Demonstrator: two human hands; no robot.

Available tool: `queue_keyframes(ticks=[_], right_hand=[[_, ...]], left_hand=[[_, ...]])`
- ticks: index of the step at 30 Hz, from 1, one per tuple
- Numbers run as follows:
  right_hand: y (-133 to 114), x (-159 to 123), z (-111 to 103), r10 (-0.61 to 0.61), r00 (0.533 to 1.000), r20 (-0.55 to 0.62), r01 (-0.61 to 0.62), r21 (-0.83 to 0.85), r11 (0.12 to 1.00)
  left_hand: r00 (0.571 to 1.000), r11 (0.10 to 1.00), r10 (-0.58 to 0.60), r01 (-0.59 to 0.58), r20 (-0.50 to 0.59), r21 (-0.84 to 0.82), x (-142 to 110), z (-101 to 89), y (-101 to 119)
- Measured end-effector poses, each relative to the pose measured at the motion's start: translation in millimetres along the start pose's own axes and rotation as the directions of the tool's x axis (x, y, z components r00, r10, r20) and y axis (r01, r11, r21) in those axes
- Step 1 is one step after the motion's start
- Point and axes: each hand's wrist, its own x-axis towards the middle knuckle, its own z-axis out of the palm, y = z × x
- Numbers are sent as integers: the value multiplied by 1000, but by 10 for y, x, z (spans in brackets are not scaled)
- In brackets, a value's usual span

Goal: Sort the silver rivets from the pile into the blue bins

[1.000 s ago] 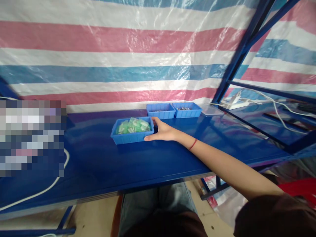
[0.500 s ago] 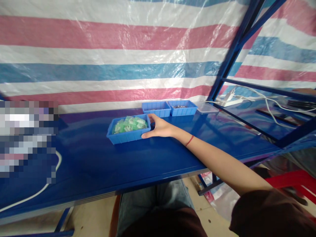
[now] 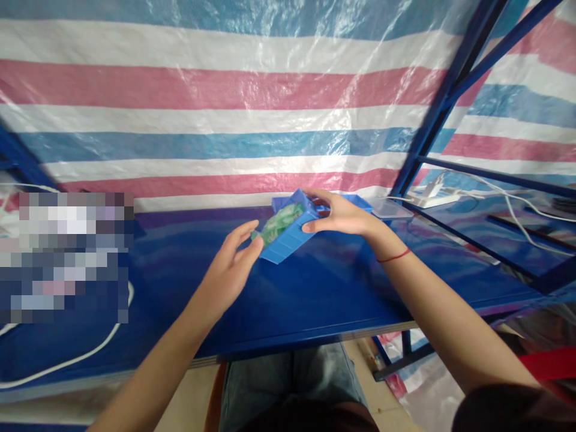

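Note:
My right hand (image 3: 339,215) grips the raised right end of a blue plastic bin (image 3: 292,239), thumb on the near wall and fingers over the far side. The bin is tilted, its left end low. Small green plastic bags (image 3: 283,223) lie bunched in it toward the low end; what the bags contain is too blurred to make out. At that low end my left hand (image 3: 234,261) is cupped, thumb and fingers apart, with the edge of a green bag showing between them. Whether it also bears on the bin's end is hidden.
Behind the right hand, two more blue bins (image 3: 357,203) stand partly hidden by the tilted one. A clear plastic lid (image 3: 392,208) lies right of them. White power strip (image 3: 434,197) and cables are beyond the blue frame (image 3: 454,90). A white cord (image 3: 96,348) curves across the left tabletop.
The bin has moved right and tipped from level to left end down, still in my right hand. My left hand has come into view at its low end. The camera view has shifted slightly.

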Motion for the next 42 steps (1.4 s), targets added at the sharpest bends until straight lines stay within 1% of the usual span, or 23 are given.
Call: queue_keyframes(ticks=[2, 3, 4, 5, 8, 12, 15, 17, 18, 20, 21, 23, 27, 29, 31, 32, 33, 35, 36, 39, 40, 41, 42], right_hand=[[-63, 28, -44, -19, 1000, -7, 19, -58, 998], [-98, 46, -56, -33, 999, -3, 32, -89, 996], [-133, 64, -59, -50, 999, 5, 50, -117, 992], [-166, 81, -53, -70, 997, 13, 71, -139, 988], [-225, 121, 18, -122, 992, 19, 124, -136, 983], [-210, 170, 150, -202, 978, -48, 196, -109, 975], [-185, 227, 188, -310, 948, -69, 292, -195, 936], [-183, 258, 184, -366, 930, -29, 347, -263, 900], [-186, 265, 178, -386, 922, -1, 369, -291, 883], [-195, 262, 164, -407, 912, 50, 399, -339, 852], [-200, 251, 155, -408, 910, 71, 405, -361, 840], [-210, 216, 128, -390, 914, 109, 399, -407, 822], [-268, 116, 7, -353, 921, 163, 384, -527, 758], [-344, 61, -83, -367, 917, 157, 385, -591, 709], [-464, 7, -167, -399, 908, 127, 382, -643, 664], [-539, -17, -199, -421, 901, 105, 379, -662, 647], [-621, -37, -220, -444, 892, 84, 378, -675, 633], [-788, -57, -227, -494, 869, 40, 386, -681, 622], [-862, -56, -215, -519, 855, 19, 395, -672, 627], [-980, -12, -153, -586, 807, -74, 442, -583, 682], [-968, 6, -138, -585, 802, -117, 446, -535, 717], [-927, 19, -129, -567, 809, -157, 437, -485, 758], [-856, 22, -126, -529, 828, -185, 414, -433, 801]], left_hand=[[997, 997, -55, 57, 52, -47, 103, 141, -92], [990, 993, -81, 89, 112, -73, 144, 215, -144], [985, 991, -90, 103, 147, -84, 175, 283, -192], [984, 991, -84, 99, 158, -93, 196, 339, -232], [991, 992, -80, 89, 108, -89, 216, 426, -272], [996, 999, -29, 26, 87, 28, 223, 428, -200], [1000, 984, -15, 15, -5, 176, 240, 432, -170], [998, 968, 55, -46, -30, 246, 260, 436, -173], [994, 960, 111, -105, -10, 258, 272, 437, -178], [978, 946, 194, -207, 75, 251, 298, 434, -194], [971, 941, 205, -229, 119, 248, 310, 433, -204], [965, 934, 193, -237, 181, 268, 322, 436, -230], [949, 897, 192, -273, 249, 348, 300, 443, -278], [952, 885, 206, -280, 224, 373, 282, 424, -246], [952, 883, 266, -304, 153, 356, 275, 385, -142], [940, 883, 319, -340, 119, 324, 277, 362, -64], [919, 880, 380, -394, 105, 266, 285, 342, 26], [877, 870, 470, -480, 103, 111, 315, 318, 214], [875, 875, 479, -483, 75, 43, 336, 315, 299], [876, 874, 469, -478, -111, -84, 410, 285, 460], [872, 872, 465, -481, -154, -89, 436, 245, 479], [868, 874, 464, -481, -180, -68, 460, 182, 482], [866, 881, 461, -473, -195, -19, 485, 93, 470]])
